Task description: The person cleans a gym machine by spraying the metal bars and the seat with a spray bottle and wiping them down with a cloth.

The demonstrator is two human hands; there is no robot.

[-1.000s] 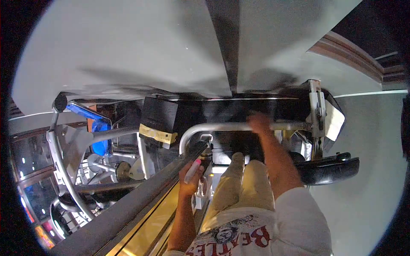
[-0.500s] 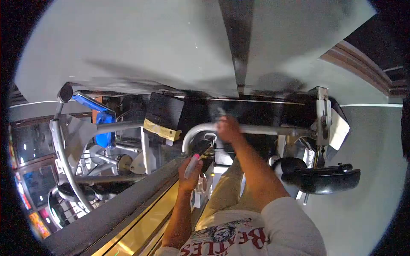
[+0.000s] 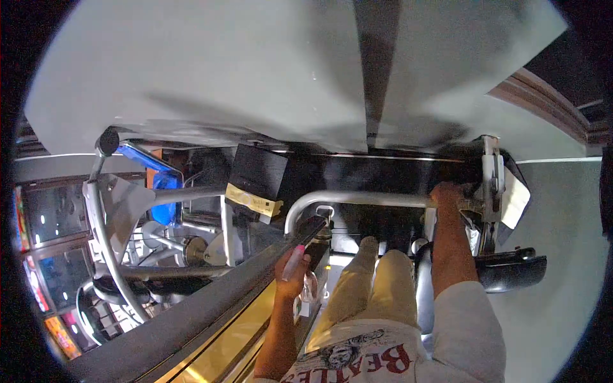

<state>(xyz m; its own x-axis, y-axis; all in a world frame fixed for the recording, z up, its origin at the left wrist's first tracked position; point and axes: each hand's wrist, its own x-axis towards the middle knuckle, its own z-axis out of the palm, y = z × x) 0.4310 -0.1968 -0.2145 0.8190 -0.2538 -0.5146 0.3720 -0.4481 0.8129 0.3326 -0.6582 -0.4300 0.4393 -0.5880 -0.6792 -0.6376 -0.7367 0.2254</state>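
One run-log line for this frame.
left hand: holds pink-tipped item | right hand: at right end of silver bar, grip unclear | black pad: lower right in view

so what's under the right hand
The silver bar runs up to the right hand and goes out of sight there. The palm side and the surface directly beneath it are covered, so anything between hand and bar can't be seen.
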